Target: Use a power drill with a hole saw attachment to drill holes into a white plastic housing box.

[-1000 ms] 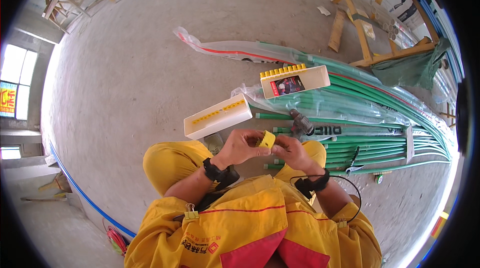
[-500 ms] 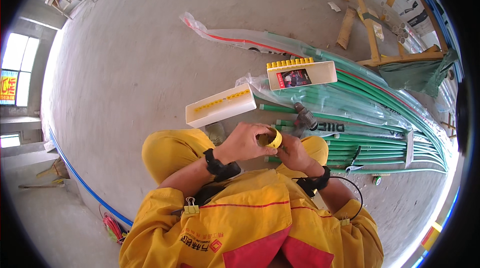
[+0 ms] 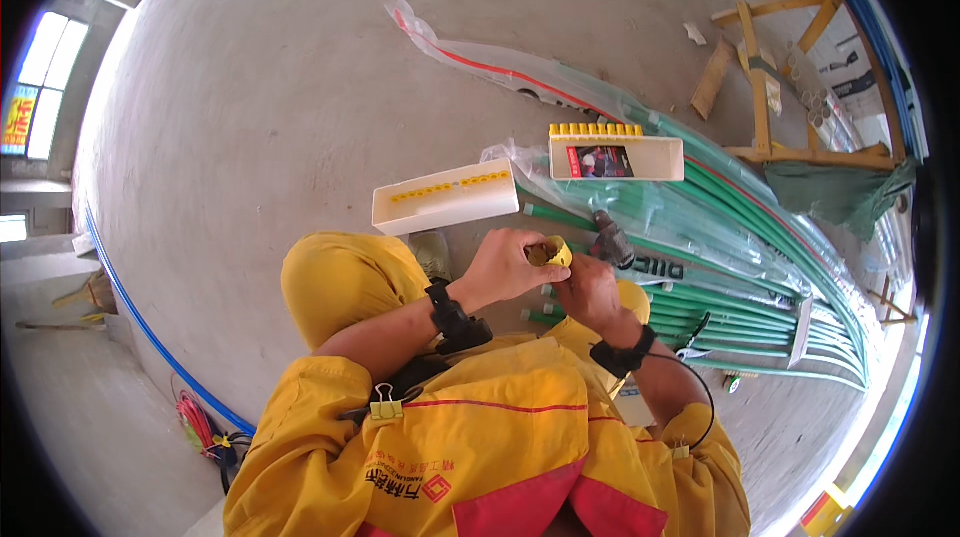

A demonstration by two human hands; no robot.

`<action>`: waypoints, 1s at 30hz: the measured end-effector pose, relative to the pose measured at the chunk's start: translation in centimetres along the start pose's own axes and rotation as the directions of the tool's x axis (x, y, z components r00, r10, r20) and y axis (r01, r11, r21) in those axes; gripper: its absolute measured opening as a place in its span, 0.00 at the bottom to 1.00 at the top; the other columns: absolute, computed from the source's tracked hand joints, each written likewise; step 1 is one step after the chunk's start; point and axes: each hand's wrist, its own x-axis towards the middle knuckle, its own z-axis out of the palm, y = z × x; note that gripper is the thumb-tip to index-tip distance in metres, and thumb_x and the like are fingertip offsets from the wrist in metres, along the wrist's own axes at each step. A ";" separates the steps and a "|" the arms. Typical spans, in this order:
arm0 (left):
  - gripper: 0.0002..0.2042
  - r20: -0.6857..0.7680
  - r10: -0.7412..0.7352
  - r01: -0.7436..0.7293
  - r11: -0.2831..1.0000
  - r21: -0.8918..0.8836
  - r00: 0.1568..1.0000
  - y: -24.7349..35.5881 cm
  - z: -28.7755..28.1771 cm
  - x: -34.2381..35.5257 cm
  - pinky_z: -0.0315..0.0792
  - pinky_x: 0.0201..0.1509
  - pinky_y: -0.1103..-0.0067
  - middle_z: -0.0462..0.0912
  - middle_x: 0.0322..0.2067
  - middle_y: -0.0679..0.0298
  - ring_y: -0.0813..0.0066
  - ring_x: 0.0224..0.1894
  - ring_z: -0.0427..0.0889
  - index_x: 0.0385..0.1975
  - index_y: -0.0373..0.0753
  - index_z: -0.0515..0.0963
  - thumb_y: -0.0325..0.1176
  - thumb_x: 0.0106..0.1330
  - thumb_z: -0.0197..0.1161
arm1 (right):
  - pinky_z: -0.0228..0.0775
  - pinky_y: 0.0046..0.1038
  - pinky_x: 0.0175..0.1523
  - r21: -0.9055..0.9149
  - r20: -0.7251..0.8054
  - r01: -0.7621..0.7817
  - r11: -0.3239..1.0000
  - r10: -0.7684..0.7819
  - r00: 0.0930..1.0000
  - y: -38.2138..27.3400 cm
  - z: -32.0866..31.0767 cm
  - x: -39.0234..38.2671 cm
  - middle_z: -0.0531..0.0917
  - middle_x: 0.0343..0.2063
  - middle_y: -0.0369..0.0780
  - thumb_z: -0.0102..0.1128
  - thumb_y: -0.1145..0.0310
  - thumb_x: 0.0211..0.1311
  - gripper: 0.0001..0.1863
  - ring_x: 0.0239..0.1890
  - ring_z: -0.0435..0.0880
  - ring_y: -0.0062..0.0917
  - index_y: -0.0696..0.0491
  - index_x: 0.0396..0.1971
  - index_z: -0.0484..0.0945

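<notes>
A curled yellow band (image 3: 561,254) with small dark marks is up in front of my knees, bent into an open ring. My left hand (image 3: 500,267) is closed around its left side, thumb and fingers curled over it. At the ring's lower right, my right hand (image 3: 592,295) pinches the edge; its fingertips are partly hidden. Beyond my hands stands a long white box (image 3: 430,217) with a row of yellow pieces along its inside. A second white box (image 3: 655,159) holds a dark printed card, with several yellow cylindrical pieces lined up at its far edge.
A dark power drill (image 3: 612,240) lies just past my right hand. Green pipes (image 3: 740,335), partly in clear plastic, spread to the right. A wooden frame (image 3: 760,87) stands far right beside a green cloth (image 3: 825,192). A blue hose (image 3: 150,332) runs along the left.
The view has shifted slightly. Both hands have risen a little, staying together on the curled yellow band, whose ring now tips to show more of its inside.
</notes>
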 end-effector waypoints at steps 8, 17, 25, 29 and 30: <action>0.30 -0.281 0.199 -0.217 0.975 -0.035 0.939 0.7 -2.3 0.2 0.72 0.50 0.75 0.75 0.42 0.56 0.64 0.44 0.77 0.48 0.37 0.72 0.31 0.42 0.75 | 0.69 0.29 0.40 0.787 0.147 -0.612 0.083 0.937 0.316 16.7 4.6 -5.7 0.79 0.38 0.37 0.63 0.74 0.49 0.22 0.38 0.77 0.25 0.59 0.48 0.74; 0.24 -0.314 0.005 -0.161 0.866 -0.473 0.949 -0.9 -2.3 -0.2 0.74 0.46 0.79 0.77 0.42 0.62 0.74 0.41 0.79 0.50 0.34 0.71 0.33 0.54 0.71 | 0.72 0.35 0.39 -0.042 0.423 -0.657 0.753 0.609 0.671 21.9 10.9 -4.5 0.82 0.35 0.45 0.71 0.67 0.43 0.24 0.33 0.81 0.36 0.63 0.41 0.76; 0.17 0.066 -0.454 0.123 0.097 -0.988 0.889 -2.8 -2.7 0.6 0.77 0.46 0.80 0.78 0.39 0.65 0.76 0.40 0.80 0.47 0.34 0.71 0.41 0.69 0.54 | 0.76 0.32 0.38 0.778 0.526 -0.524 -0.346 0.815 0.244 21.6 10.6 -5.3 0.81 0.30 0.43 0.69 0.70 0.46 0.19 0.31 0.82 0.32 0.60 0.39 0.75; 0.16 0.000 -0.428 0.070 0.147 -0.987 0.904 -3.0 -3.1 0.7 0.77 0.46 0.81 0.78 0.39 0.65 0.76 0.41 0.80 0.47 0.36 0.70 0.41 0.69 0.54 | 0.77 0.30 0.38 0.798 0.602 -0.412 -0.440 0.600 0.526 13.8 4.3 -5.1 0.80 0.31 0.41 0.65 0.75 0.46 0.21 0.31 0.81 0.30 0.60 0.42 0.71; 0.16 -0.022 -0.415 0.052 0.165 -0.985 0.909 -2.6 -3.1 0.9 0.77 0.47 0.81 0.77 0.40 0.65 0.76 0.41 0.79 0.48 0.37 0.70 0.42 0.69 0.54 | 0.77 0.30 0.39 0.908 0.413 -0.338 -0.249 0.671 0.616 10.1 2.2 -5.0 0.79 0.31 0.41 0.65 0.76 0.45 0.22 0.31 0.81 0.30 0.61 0.43 0.70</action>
